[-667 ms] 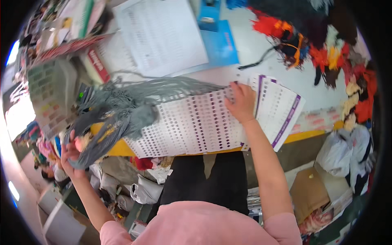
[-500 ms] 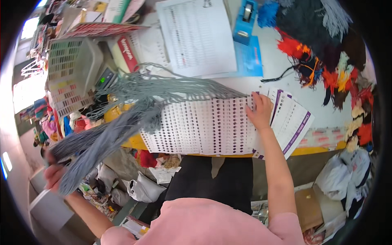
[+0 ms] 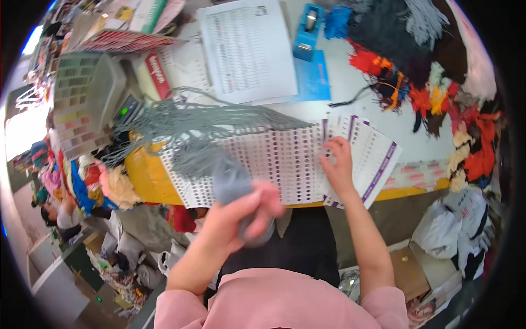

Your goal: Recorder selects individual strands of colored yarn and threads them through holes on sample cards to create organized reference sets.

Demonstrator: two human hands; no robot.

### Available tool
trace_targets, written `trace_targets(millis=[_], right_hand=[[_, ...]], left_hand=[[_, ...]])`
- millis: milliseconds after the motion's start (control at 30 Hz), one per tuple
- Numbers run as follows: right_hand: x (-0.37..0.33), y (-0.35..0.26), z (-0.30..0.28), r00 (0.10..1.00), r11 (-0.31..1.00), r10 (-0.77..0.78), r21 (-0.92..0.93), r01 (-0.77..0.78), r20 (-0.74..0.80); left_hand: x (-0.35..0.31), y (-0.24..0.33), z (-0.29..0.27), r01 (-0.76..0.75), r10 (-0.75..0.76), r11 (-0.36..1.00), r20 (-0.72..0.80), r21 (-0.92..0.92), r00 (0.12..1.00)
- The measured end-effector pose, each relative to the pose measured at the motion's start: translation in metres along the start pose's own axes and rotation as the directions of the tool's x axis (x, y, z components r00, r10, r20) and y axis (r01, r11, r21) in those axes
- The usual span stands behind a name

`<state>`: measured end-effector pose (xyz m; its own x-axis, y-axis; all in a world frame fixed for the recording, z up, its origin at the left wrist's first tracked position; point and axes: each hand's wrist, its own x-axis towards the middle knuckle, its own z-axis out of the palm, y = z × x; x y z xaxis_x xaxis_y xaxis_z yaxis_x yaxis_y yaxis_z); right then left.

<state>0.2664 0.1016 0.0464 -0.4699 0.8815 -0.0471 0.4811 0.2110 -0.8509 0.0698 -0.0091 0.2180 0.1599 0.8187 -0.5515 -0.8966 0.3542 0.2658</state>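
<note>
We are gripping grey yarn [image 3: 233, 181] in our left hand [image 3: 241, 216] over the near edge of the punched card [image 3: 296, 164], strands [image 3: 230, 118] running left-to-right beyond; our right hand [image 3: 337, 159] is resting bent-fingered rightward, pinch unclear.

A: What's the bundle in the left hand [image 3: 241, 214]?
B: Grey yarn [image 3: 229, 178], blurred, though it looks soft and matt.
A: And beyond that hand?
B: Loose grey strands [image 3: 213, 118], matt and stringy, with a rough, fuzzy surface.
A: Under the right hand [image 3: 338, 162]?
B: White cards [image 3: 290, 164], smooth, stiff-looking paper, punched with rows of holes.
A: Farther out, between the 2 hands?
B: A printed sheet [image 3: 246, 49], flat matt paper, and a tape dispenser [image 3: 308, 33] of shiny blue plastic.
A: Right of the right hand?
B: Crinkled, glossy plastic bags [image 3: 446, 233] and a matt cardboard box [image 3: 408, 271].
</note>
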Motion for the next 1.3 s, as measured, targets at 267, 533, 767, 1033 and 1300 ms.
trace_targets(millis=[267,533,767,1033,1300], right_hand=[[-0.026,-0.07,-0.049,0.766,0.389,0.46,0.673,-0.629,0.449],[-0.031,-0.052,-0.06,0.758,0.23,0.469,0.767,-0.6,0.453],[-0.024,-0.055,-0.059,0.681,0.128,0.46,0.716,-0.687,0.571],[-0.029,-0.05,-0.054,0.682,0.104,0.495,0.742,-0.662,0.538],[-0.023,-0.055,-0.05,0.704,0.355,0.497,0.621,-0.699,0.508]], left_hand=[[0.098,-0.077,-0.013,0.082,-0.062,0.984,-0.129,0.16,0.99],[0.105,-0.091,-0.016,0.139,-0.13,0.988,-0.116,0.074,0.985],[0.11,-0.093,-0.015,0.149,-0.131,0.976,-0.121,0.157,0.984],[0.113,-0.084,-0.021,0.172,-0.17,0.984,-0.043,0.047,0.985],[0.118,-0.085,-0.028,0.194,-0.194,0.974,-0.012,0.12,0.981]])
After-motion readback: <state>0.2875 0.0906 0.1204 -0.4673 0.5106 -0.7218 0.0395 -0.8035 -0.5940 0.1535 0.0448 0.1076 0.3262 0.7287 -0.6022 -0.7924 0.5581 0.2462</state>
